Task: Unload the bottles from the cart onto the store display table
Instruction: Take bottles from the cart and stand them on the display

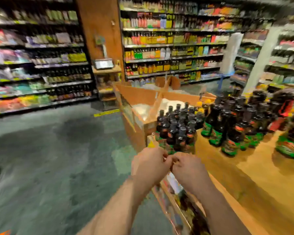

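Both hands met at the lower centre of the frame, knuckles almost touching. The left hand [150, 164] and the right hand [187, 168] each had fingers curled in, apparently pinching the top edge of a carton [175, 197] that ran down toward the bottom edge; motion blur hid exactly what they held. Just above the hands, a cluster of dark bottles [178, 128] with green labels stood packed together, beside a cardboard bin [139, 97] at centre. More of these bottles [236, 126] stood on the wooden display table [255, 175] filling the right side. Stocked shelves [173, 43] lined the upper background.
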### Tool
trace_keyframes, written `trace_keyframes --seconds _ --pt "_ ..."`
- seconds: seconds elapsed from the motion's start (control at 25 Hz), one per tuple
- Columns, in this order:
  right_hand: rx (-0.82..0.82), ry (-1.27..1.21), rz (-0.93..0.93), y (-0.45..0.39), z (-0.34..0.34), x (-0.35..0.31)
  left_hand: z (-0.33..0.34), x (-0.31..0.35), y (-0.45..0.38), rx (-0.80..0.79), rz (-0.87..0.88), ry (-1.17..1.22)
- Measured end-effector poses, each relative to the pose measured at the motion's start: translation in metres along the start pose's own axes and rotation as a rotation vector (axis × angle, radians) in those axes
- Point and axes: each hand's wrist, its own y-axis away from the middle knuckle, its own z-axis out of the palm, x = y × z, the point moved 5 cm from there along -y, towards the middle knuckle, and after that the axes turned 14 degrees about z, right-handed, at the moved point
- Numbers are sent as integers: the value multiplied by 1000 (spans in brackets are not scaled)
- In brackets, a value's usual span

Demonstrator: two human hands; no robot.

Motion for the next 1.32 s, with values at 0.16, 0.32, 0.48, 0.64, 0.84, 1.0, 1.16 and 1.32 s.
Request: trace_keyframes --seconds 0.16,0.32,0.48,0.64,0.84,1.0,1.16,1.32 --pt "-131 -59 -346 11 101 -141 -56 -126 92 102 -337 -92" --pt "-310 -7 -655 50 178 -271 -102 -214 196 235 -686 -143" --pt "-531 -49 -912 107 220 -370 -130 -265 284 343 -967 -197" --pt "-692 -103 -1147 149 266 -448 -150 -302 349 452 -1244 -230" --pt "-816 -82 -1432 190 313 -506 -154 -329 394 572 -1511 -208" --pt "-941 -1 -1550 221 345 -515 -134 -334 428 597 -1711 -174" --pt "-1038 94 -1566 249 376 -519 -112 -339 473 504 -1888 -182" --pt "-1054 230 -1532 279 422 -524 -84 -358 519 455 -1978 -129"
